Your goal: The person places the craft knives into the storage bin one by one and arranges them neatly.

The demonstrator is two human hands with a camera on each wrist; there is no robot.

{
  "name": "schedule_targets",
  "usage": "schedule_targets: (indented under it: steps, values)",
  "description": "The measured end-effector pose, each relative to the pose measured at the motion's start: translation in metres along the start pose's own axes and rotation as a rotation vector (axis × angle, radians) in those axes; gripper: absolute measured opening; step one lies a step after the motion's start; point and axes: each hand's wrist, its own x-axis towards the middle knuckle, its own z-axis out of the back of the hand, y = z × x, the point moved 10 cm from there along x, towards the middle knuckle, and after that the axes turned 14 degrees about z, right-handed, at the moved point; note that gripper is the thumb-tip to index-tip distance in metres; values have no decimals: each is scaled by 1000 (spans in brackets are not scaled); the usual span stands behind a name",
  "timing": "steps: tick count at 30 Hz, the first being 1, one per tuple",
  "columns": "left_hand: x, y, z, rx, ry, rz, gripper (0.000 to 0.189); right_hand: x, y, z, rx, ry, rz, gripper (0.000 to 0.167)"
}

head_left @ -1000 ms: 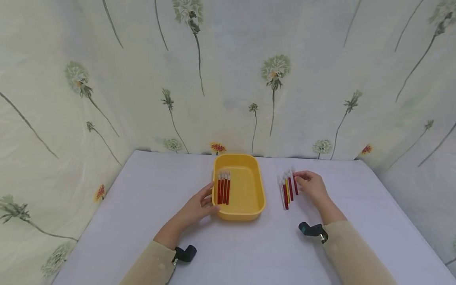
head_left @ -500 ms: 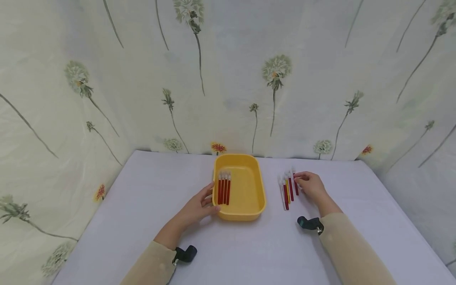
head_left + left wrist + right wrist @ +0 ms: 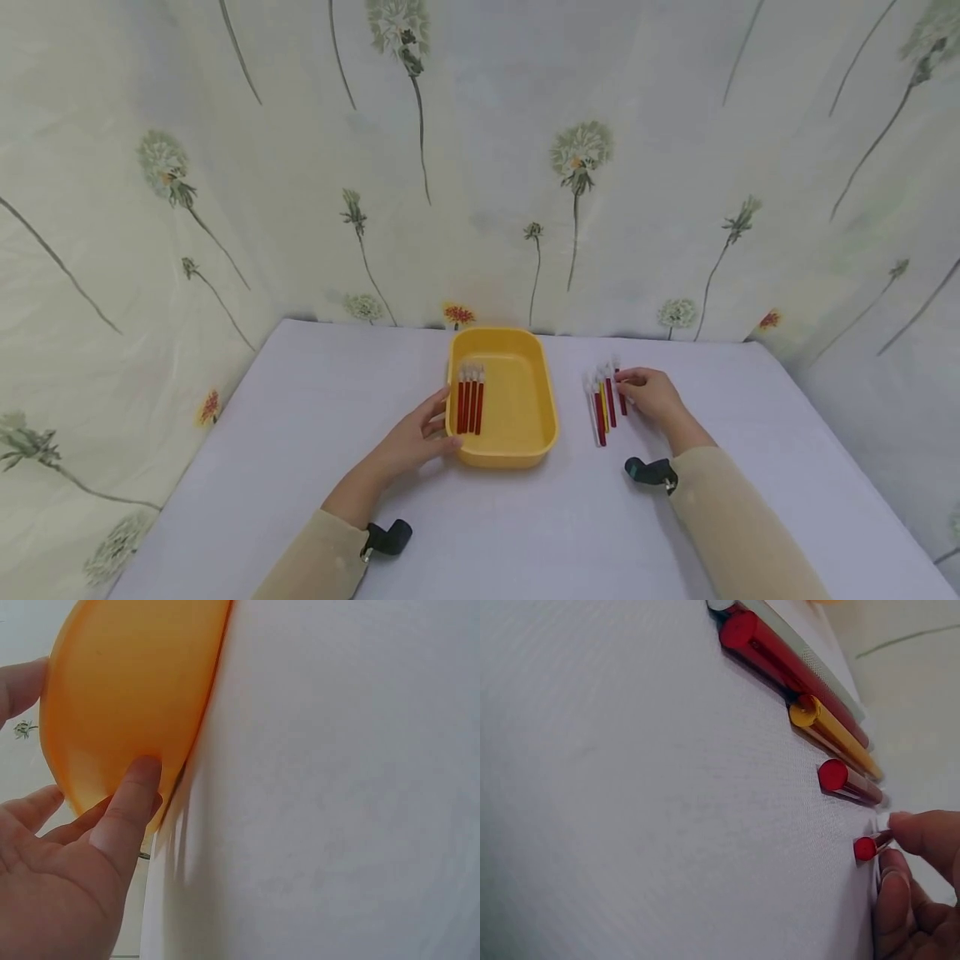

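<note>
My left hand (image 3: 408, 437) holds the left edge of a yellow tray (image 3: 517, 454). Its thumb lies at the rim, and in the left wrist view the fingers (image 3: 124, 821) touch the tray's outer wall. Several slim red tubes (image 3: 470, 407) with whitish tips lie side by side in the tray's left half. On the right, my right hand (image 3: 651, 393) pinches the rightmost slim red tube (image 3: 865, 848) between thumb and fingers. It lies at or just above the cloth; I cannot tell which. Its upper part is partly hidden by the hand.
Left of the pinched tube lie more shiny tubes: a red one (image 3: 834, 776), a gold one (image 3: 804, 714), a thicker red one (image 3: 742, 630) and a silver one (image 3: 810, 656). The white cloth-covered table (image 3: 525, 533) ends at a flower-printed backdrop (image 3: 480, 167).
My right hand has shifted slightly left and nearer to me over the rightmost tube. The left hand and the tray stay in place.
</note>
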Motion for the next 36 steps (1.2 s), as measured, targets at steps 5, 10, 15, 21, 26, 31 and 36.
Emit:
schedule_targets:
  steps: [5,10,15,21,26,31,36]
  values:
    - [1,2,-1,-5,13,0,93,1,-5,-2,-17,27,-27,35]
    - [1,2,-2,-8,19,-4,95,0,-2,0,-54,36,-25,36]
    - [1,3,-2,1,13,-9,95,0,5,3,-138,54,-11,37]
    - [2,3,-2,4,8,-14,94,0,5,7,-159,48,12,40]
    - [2,2,-2,8,11,-26,93,-2,-7,7,-66,22,-24,44]
    - [0,2,-1,2,7,-25,93,-8,-11,3,28,28,-70,47]
    - [-2,1,0,10,6,-19,94,-19,-4,1,70,50,-92,47]
